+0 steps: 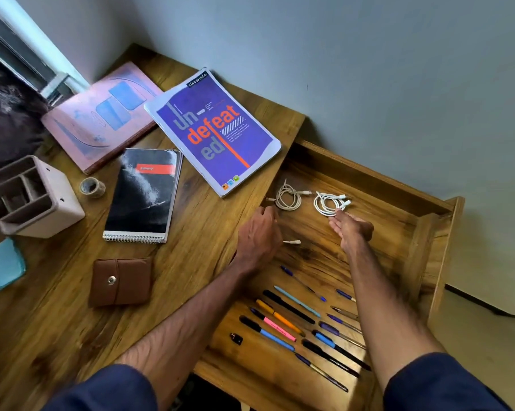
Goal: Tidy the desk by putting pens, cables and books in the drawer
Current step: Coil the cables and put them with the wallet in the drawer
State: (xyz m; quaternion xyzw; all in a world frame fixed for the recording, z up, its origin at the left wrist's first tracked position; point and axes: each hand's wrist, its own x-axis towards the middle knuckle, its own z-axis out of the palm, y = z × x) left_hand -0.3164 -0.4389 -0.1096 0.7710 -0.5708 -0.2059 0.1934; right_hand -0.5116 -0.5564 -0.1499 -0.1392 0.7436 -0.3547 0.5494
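The wooden drawer [369, 175] stands pulled out at the desk's right side. Two coiled cables lie at its back: a greyish one [288, 198] and a white one [329, 203]. My right hand [351, 229] is open, fingertips at the white coil. My left hand [259, 232] is curled over the drawer's left edge, and a white cable end [292, 242] sticks out beside it. Several pens [297, 324] lie in rows in the drawer's front. On the desk lie a purple notebook [214, 129], a black spiral notebook [145, 194] and a pink book [102, 114].
A brown wallet [120, 281], a tape roll [92, 187] and a beige pen holder [34, 197] stand on the desk's left part. A teal object [1, 265] shows at the left edge. A small black item [236, 338] lies beside the pens. The wall runs close behind the drawer.
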